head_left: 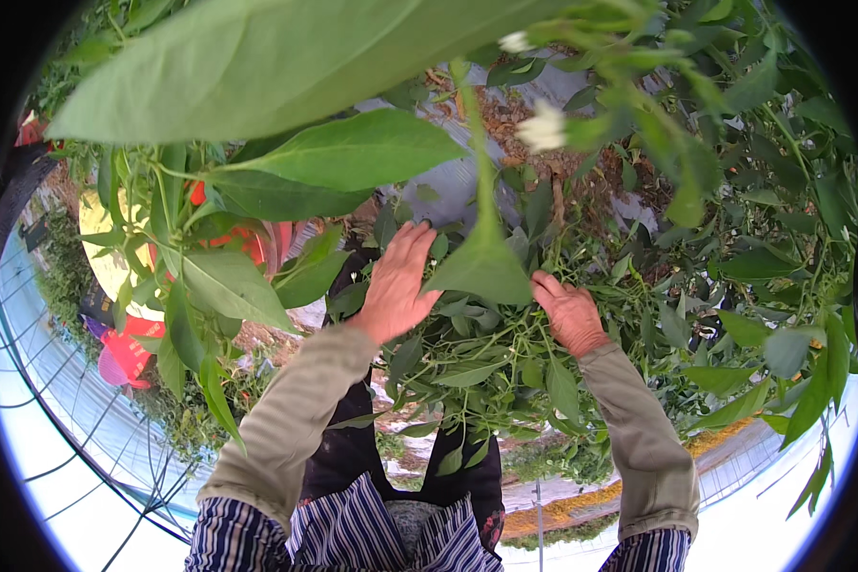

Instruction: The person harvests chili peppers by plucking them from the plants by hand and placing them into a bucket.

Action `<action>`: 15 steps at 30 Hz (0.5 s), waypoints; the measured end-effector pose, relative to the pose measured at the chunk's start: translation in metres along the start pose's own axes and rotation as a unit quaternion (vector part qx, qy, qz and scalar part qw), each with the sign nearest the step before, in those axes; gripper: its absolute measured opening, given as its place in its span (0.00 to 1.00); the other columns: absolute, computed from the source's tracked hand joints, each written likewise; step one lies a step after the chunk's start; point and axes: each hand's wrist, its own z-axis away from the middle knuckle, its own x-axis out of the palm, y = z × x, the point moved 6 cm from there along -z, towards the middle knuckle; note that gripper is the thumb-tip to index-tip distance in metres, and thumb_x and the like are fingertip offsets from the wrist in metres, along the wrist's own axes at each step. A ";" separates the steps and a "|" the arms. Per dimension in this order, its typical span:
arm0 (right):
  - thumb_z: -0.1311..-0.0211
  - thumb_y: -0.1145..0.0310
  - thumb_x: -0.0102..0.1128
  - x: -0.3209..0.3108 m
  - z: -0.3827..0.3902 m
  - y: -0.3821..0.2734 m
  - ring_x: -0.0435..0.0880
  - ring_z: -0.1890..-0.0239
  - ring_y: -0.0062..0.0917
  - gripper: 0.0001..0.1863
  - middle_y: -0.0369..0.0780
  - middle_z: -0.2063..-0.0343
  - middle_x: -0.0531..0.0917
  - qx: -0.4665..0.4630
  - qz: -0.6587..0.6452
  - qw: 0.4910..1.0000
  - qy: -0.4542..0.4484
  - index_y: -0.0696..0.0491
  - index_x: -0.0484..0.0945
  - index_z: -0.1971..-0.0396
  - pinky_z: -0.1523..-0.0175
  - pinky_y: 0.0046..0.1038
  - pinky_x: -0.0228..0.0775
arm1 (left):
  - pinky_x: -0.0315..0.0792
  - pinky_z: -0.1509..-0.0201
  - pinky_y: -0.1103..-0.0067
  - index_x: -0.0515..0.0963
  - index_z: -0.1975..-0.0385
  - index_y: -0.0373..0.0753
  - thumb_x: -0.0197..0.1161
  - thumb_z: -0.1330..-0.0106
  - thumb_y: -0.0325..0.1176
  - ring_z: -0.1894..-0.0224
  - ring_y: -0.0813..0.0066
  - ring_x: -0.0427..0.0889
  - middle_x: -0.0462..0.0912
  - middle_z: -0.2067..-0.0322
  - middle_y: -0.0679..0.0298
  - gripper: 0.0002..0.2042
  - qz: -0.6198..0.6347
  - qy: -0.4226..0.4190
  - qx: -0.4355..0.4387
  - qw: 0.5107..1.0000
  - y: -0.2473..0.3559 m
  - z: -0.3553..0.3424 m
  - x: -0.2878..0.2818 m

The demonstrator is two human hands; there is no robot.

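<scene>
Both my hands are in among the leaves of a bushy pepper plant (486, 367). My left hand (400, 286) is spread over the foliage with its fingers stretched out and nothing seen in them. To its right, my right hand (570, 310) has its fingers bent inward at the leaves and thin stems. What those fingertips hold, if anything, is hidden. A broad leaf on a stem (486, 262) hangs between the hands, close to the camera. Higher up are a small white flower (543, 127) and a large blurred leaf (267, 67).
Leafy branches (801, 276) crowd the right side. At the left, behind leaves, are a red and yellow container (114, 248) and a pink and red object (129, 357). Pale ground sheeting (443, 195) and brown soil show between plants. A curved frame with clear film (57, 419) rises at the left.
</scene>
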 end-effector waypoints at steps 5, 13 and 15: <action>0.50 0.80 0.52 -0.001 0.005 0.003 0.78 0.53 0.31 0.31 0.30 0.40 0.68 -0.033 0.028 0.997 0.065 0.41 0.70 0.44 0.50 0.37 0.73 | 0.56 0.29 0.62 0.51 0.32 0.33 0.51 0.32 0.54 0.33 0.50 0.60 0.62 0.38 0.43 0.37 0.212 -0.335 -0.255 0.882 -0.010 0.043 0.106; 0.50 0.80 0.51 -0.024 0.010 0.012 0.80 0.58 0.28 0.32 0.27 0.39 0.68 -0.084 0.099 0.991 0.011 0.38 0.69 0.43 0.56 0.31 0.78 | 0.65 0.36 0.65 0.51 0.33 0.25 0.45 0.32 0.56 0.37 0.47 0.61 0.60 0.41 0.38 0.40 0.212 -0.427 -0.223 0.850 0.126 0.115 0.164; 0.50 0.78 0.52 -0.036 0.017 0.016 0.80 0.58 0.27 0.32 0.27 0.37 0.67 -0.097 0.118 0.988 0.011 0.38 0.69 0.42 0.56 0.32 0.78 | 0.61 0.35 0.59 0.52 0.34 0.24 0.45 0.32 0.54 0.36 0.40 0.60 0.54 0.38 0.30 0.39 0.151 -0.344 -0.183 0.908 0.153 0.106 0.164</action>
